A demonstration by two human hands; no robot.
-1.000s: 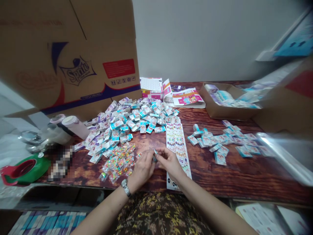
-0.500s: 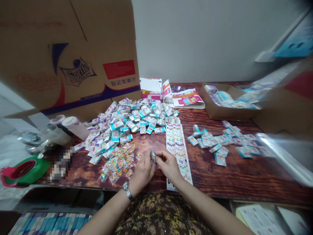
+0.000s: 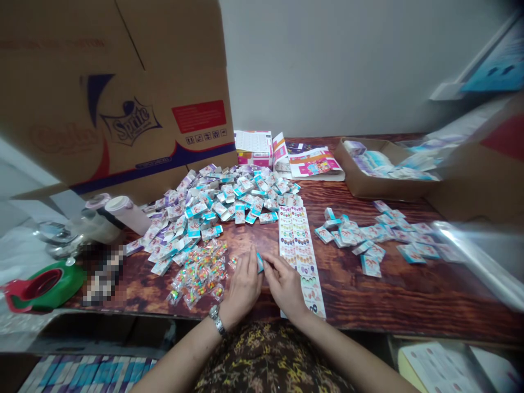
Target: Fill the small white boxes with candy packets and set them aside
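A small teal-and-white carton (image 3: 260,262) stands on edge between my left hand (image 3: 243,289) and my right hand (image 3: 284,286), pinched by the fingertips of both. My right hand's heel lies near a long printed sticker sheet (image 3: 297,256). Clear packets of colourful sweets (image 3: 198,275) sit just left of my left hand. Beyond them spreads a large heap of small white, teal and purple cartons (image 3: 213,204). A smaller scatter of the same cartons (image 3: 364,237) lies to the right of the sheet.
Everything lies on a dark varnished wooden table (image 3: 393,295). A large Sprite cardboard box (image 3: 123,109) stands at the left, with plastic bottles (image 3: 126,214) and a green tape roll (image 3: 49,284) below it. A cardboard tray of cartons (image 3: 380,185) and printed sheets (image 3: 313,164) sit at the back.
Both hands have dropped lower and flatter towards the table, and the carton between them now shows more clearly. The sticker sheet and the heaps have not visibly moved.
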